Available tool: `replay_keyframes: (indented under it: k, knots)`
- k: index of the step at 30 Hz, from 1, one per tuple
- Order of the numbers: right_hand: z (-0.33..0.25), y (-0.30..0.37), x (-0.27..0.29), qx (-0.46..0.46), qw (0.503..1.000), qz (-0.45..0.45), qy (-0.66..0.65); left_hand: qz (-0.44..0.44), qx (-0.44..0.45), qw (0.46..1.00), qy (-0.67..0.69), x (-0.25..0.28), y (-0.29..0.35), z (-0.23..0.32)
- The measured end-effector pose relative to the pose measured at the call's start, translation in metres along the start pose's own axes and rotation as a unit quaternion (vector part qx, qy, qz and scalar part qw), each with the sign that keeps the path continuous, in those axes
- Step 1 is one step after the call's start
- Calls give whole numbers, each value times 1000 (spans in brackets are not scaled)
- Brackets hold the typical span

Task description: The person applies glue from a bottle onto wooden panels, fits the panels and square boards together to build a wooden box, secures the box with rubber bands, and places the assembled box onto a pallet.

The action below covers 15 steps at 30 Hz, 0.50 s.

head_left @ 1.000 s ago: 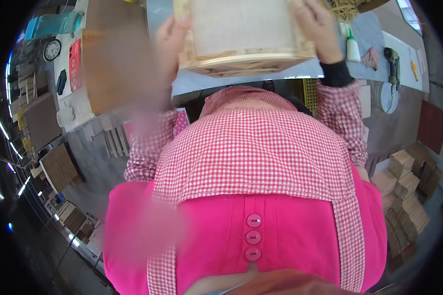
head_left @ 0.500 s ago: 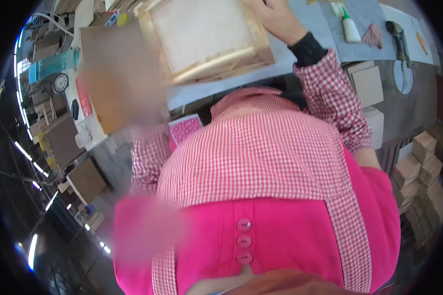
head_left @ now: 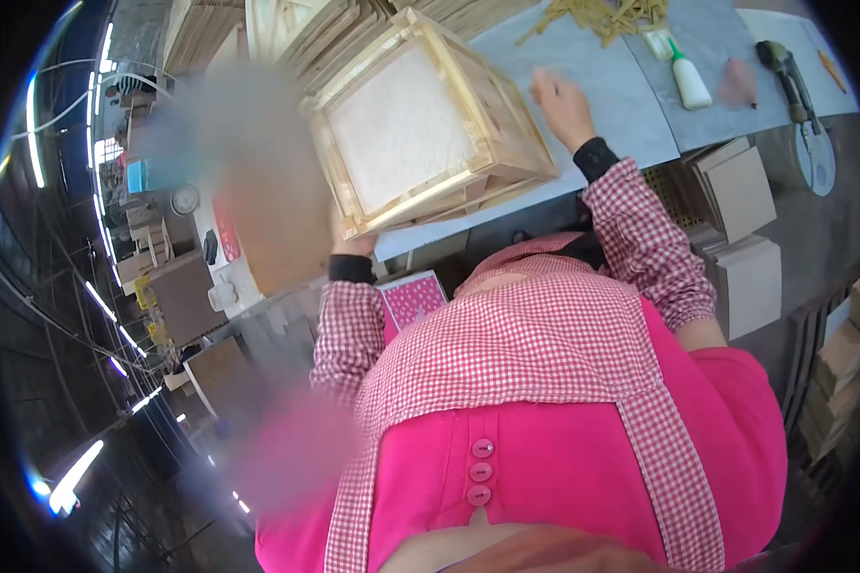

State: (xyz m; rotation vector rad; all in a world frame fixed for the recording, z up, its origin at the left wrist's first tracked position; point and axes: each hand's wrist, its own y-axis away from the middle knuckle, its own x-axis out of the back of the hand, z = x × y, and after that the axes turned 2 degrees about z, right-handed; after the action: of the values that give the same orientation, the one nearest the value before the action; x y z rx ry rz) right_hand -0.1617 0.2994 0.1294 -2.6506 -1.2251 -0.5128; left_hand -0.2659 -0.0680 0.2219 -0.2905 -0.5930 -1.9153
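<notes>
A pale wooden box-like frame (head_left: 406, 129) with a white panel stands on the bench in front of me, angled to the left, its slatted side facing right. My left hand (head_left: 352, 244) is at its near left corner, apparently touching it. A blurred smudge in the picture hides most of that hand's fingers. To the right of the frame, my right hand (head_left: 562, 107) hovers over the blue-grey bench top (head_left: 631, 124). Its fingers are curled and apart from the frame. Whether something small is inside them is hidden.
Thin wooden strips (head_left: 597, 17) lie at the far edge. Rightward are a white glue bottle (head_left: 690, 81) with a green tip, a crumpled pink cloth (head_left: 738, 84) and a dark power tool (head_left: 784, 76). Stacked boards (head_left: 736, 191) stand below the bench; wooden panels (head_left: 306, 38) are piled behind.
My right hand has come off the frame's far edge and now sits curled to its right. The frame looks turned, showing more of its side. The whole view has shifted too.
</notes>
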Motion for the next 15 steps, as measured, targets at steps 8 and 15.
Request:
replay_keyframes:
  k: [8,15]
  knots:
    - [14,79,-2,-15,975,-133,-177,-162,-176,862,-446,-56,6,-47]
    - [-19,100,75,68,977,23,-203,-226,10,913,339,-72,7,40]
